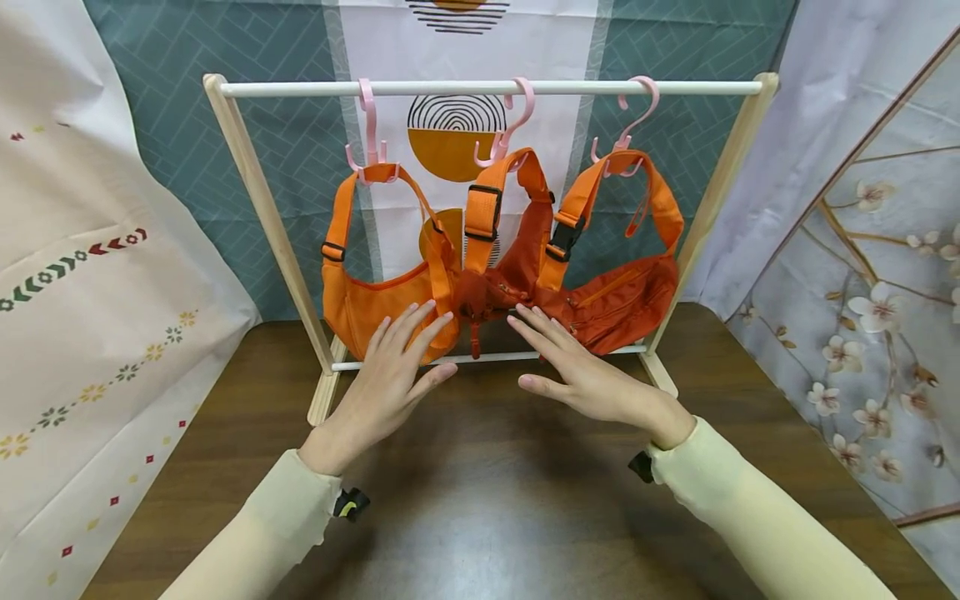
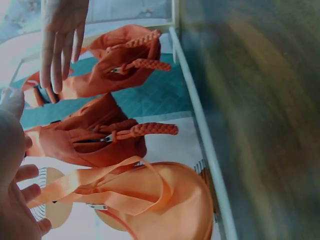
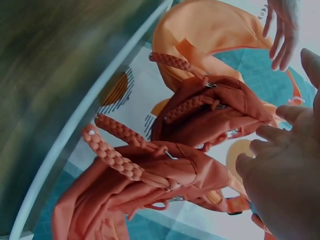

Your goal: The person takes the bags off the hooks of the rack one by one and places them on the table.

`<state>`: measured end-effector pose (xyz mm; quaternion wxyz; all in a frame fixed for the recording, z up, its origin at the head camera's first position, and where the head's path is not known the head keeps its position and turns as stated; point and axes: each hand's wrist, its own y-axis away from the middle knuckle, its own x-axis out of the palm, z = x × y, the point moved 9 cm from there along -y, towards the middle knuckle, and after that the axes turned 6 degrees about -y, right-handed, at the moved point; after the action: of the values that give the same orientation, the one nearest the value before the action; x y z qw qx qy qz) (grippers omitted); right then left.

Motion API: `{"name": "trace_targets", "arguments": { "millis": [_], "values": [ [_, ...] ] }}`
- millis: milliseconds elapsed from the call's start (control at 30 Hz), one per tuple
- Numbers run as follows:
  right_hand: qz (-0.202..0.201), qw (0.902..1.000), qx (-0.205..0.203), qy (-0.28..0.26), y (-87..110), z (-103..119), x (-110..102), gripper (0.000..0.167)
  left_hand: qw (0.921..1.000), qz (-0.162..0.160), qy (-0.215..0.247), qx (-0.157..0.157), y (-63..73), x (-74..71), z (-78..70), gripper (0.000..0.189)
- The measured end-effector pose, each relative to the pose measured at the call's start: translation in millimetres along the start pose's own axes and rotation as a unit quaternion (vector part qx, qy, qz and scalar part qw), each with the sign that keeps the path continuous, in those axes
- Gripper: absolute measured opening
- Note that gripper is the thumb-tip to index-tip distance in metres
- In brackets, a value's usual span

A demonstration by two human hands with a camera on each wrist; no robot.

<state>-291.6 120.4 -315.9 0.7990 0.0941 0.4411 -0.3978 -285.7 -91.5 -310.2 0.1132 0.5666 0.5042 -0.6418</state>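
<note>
Three bags hang by their straps from pink hooks on a small rack. At the left is a light orange shoulder bag (image 1: 375, 304); a dark rust-orange bag (image 1: 517, 258) with a black strap buckle hangs in the middle, and another rust-orange bag (image 1: 626, 304) with a black clip at the right. My left hand (image 1: 386, 375) is held out with fingers spread before the light orange bag. My right hand (image 1: 588, 371) reaches out, fingers straight, in front of the two darker bags. Both hands hold nothing. Braided zipper pulls (image 3: 117, 155) show on the darker bags in the right wrist view.
The rack has a white top bar (image 1: 442, 88), a lower white bar (image 1: 495, 357) and wooden side posts (image 1: 262, 208). It stands on a brown wooden table (image 1: 480, 500). Patterned cloths (image 1: 172, 167) hang behind and at both sides.
</note>
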Motion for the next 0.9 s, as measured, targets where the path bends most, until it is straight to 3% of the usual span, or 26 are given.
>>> {"name": "trace_targets", "arguments": {
  "millis": [300, 533, 900],
  "values": [
    [0.004, 0.9995, 0.008, -0.032, -4.7, 1.4, -6.4, 0.078, 0.9986, -0.046, 0.009, 0.024, -12.3, -12.9, 2.5, 0.069],
    [-0.001, 0.9992, -0.026, -0.032, -18.5, 13.2, -13.9, 0.075, 0.9948, -0.096, 0.016, 0.033, -28.9, -39.2, 12.8, 0.075],
    [-0.012, 0.9981, -0.046, -0.039, -35.6, 34.9, -33.3, 0.076, 0.9870, -0.140, -0.041, 0.066, -50.4, -75.5, 14.2, 0.072]
  ]
}}
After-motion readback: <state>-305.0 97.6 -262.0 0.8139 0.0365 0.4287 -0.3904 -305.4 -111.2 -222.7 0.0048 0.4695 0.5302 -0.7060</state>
